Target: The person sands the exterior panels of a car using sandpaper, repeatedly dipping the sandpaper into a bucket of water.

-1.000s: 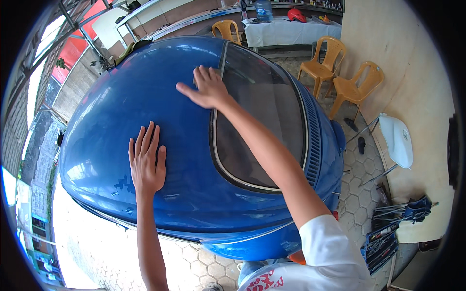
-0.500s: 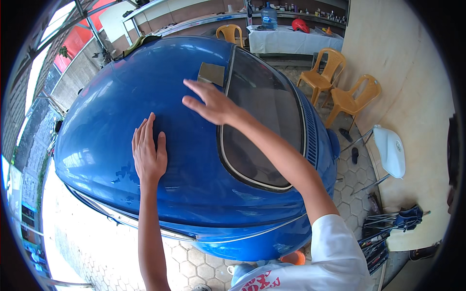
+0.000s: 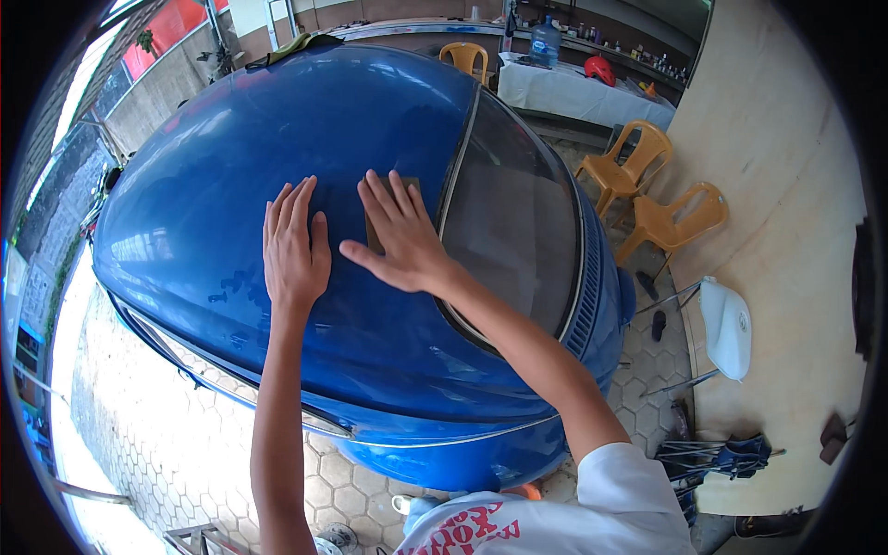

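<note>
A rounded blue car roof (image 3: 213, 176) fills the middle of the view, with a dark rear window (image 3: 518, 203) on its right. My left hand (image 3: 298, 254) lies flat on the paint, fingers stretched out and holding nothing. Beside it, my right hand (image 3: 407, 242) is spread with its thumb apart, over a greyish-brown rectangular sheet (image 3: 374, 237) that looks like sandpaper. Most of that sheet is hidden beneath the palm and fingers; its edges show around them. Small wet-looking marks (image 3: 239, 287) dot the paint to the left of my left forearm.
Yellow plastic chairs (image 3: 632, 166) stand at the right by a pale wall panel (image 3: 786, 277). Behind the car is a cloth-covered table (image 3: 583, 92) with a water jug (image 3: 546, 42) and a red helmet (image 3: 599, 69). A dark folded cloth (image 3: 294, 48) rests on the car's far edge.
My right hand has come down over the sheet, which now lies nearer to me and further from the window edge. My left hand has slid a little farther up the roof.
</note>
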Demonstrator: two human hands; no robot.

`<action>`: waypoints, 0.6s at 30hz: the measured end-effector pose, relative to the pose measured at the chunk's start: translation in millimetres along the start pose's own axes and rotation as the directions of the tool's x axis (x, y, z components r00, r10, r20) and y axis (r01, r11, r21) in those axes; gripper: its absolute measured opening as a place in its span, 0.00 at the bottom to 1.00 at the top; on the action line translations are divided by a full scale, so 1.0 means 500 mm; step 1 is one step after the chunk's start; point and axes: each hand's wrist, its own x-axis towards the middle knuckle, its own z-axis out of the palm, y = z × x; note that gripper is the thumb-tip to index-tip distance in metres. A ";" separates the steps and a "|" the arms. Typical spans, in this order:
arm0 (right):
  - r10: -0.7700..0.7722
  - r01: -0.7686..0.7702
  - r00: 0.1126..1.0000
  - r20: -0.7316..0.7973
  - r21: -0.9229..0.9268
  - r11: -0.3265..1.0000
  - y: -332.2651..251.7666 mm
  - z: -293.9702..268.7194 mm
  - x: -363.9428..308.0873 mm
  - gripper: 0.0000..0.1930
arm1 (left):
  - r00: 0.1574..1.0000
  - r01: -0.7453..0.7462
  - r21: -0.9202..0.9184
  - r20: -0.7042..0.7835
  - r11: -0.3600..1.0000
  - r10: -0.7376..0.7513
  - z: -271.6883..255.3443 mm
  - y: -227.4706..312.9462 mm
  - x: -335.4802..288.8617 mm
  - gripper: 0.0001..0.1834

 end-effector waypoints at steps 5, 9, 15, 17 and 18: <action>-0.059 0.055 0.997 0.053 0.075 0.996 0.012 -0.018 -0.019 0.47 | 1.000 -0.010 0.048 -0.011 0.999 0.011 0.005 -0.006 -0.005 0.22; 0.283 -0.286 0.957 0.063 0.037 0.958 0.216 -0.053 0.178 0.41 | 0.999 -0.035 0.085 -0.004 0.996 0.035 0.030 0.028 0.011 0.22; 0.200 -0.199 0.979 -0.036 0.029 0.980 0.077 0.021 0.156 0.36 | 0.999 -0.030 0.099 -0.007 0.995 0.031 0.025 -0.011 0.012 0.21; 0.033 -0.030 0.990 -0.136 0.022 0.999 -0.009 0.040 0.058 0.32 | 1.000 0.000 -0.029 0.009 1.000 0.001 0.010 -0.030 0.007 0.20; 0.001 0.007 0.992 -0.123 0.059 0.998 -0.037 0.033 0.003 0.31 | 1.000 0.011 -0.031 0.000 0.999 -0.011 0.005 -0.035 0.001 0.20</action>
